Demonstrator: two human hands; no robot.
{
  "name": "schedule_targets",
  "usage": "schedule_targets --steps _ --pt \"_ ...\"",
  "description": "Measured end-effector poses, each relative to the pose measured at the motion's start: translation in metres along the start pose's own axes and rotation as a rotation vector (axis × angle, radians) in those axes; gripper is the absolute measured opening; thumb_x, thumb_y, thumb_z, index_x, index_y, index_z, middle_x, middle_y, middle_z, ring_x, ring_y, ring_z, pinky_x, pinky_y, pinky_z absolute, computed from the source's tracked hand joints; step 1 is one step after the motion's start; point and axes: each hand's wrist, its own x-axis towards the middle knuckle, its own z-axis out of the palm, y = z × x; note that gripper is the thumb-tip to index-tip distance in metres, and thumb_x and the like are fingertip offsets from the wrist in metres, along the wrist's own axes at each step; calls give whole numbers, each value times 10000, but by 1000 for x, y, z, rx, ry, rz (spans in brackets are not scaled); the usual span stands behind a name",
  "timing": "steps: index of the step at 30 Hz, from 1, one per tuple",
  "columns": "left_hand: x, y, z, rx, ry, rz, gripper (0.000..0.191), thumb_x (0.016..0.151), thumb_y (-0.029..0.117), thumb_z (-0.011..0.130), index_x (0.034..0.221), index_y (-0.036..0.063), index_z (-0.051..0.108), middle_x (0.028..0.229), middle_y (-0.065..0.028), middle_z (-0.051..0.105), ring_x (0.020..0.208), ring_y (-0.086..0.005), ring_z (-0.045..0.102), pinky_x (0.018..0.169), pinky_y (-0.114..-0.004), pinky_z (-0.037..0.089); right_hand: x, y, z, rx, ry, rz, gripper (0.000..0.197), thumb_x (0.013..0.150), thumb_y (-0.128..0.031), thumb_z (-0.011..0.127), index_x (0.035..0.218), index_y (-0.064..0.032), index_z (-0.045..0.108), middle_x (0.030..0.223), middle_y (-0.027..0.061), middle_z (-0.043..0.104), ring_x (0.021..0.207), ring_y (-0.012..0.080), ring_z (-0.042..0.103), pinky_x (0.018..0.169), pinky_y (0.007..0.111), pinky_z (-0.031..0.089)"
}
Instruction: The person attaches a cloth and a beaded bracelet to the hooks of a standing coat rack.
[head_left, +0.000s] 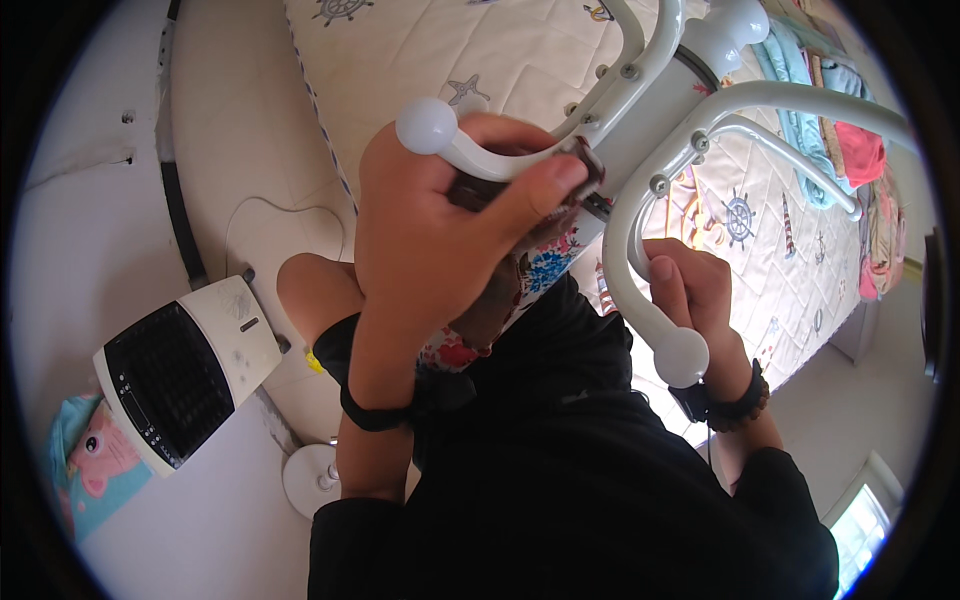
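Note:
A white metal coat stand with curved, ball-tipped hooks tilts across the view in front of me. My left hand wraps around one hook near its ball end, its thumb pressing a dark brown cloth or brush-like item near the pole; what exactly that item is, I cannot tell. Below the hooks the pole carries a floral-patterned section. My right hand has its fingers curled around another hook, above that hook's ball end.
A quilted bed cover with nautical prints spreads behind the stand. Folded clothes lie on it at the right. On the left stand a white and black air cooler and a round white base; a cable crosses the floor.

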Motion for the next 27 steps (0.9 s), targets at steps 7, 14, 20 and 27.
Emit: schedule_targets --steps 7,14,20,27 --pt "7 7 0 59 -121 -80 331 960 152 749 1210 -61 703 964 -103 754 827 -112 708 708 -226 571 -3 1 2 20 33 8 335 1086 -163 449 1121 11 733 619 61 601 525 146 601 536 277 459" --pt "-8 13 -25 -48 -91 -58 234 958 125 738 1145 -14 752 943 -82 759 790 -117 710 683 -235 572 3 0 -2 92 -51 64 335 1087 -177 456 1117 4 737 641 62 585 523 123 532 529 284 415" --pt "-18 31 -61 -114 346 -142 326 1033 276 596 1203 11 680 993 -103 736 835 -178 722 725 -315 606 1 6 1 76 -13 64 343 1090 -196 455 1105 -9 743 610 44 573 505 111 518 520 277 402" --pt "-3 52 -53 -256 464 237 471 1074 301 359 1371 -17 539 1292 -184 639 1114 -259 666 932 -387 566 1 3 3 40 3 52 356 1093 -209 451 1094 -8 744 593 29 574 512 105 559 524 261 418"
